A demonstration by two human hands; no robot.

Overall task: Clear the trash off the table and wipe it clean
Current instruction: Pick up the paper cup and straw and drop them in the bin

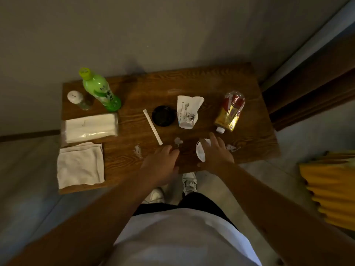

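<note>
Reaching over the near edge of the counter (192, 83), we are at the trash-gathering step: our right hand (215, 152) spreads open over a white cup (200, 150), our left hand (163, 160) hovers loosely open beside paper scraps (178, 141), and next we must close on them.

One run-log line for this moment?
left hand: open, above table | right hand: on white lid | cloth: untouched

dim home room: small wooden table (192, 83), plain wall (153, 35).
</note>
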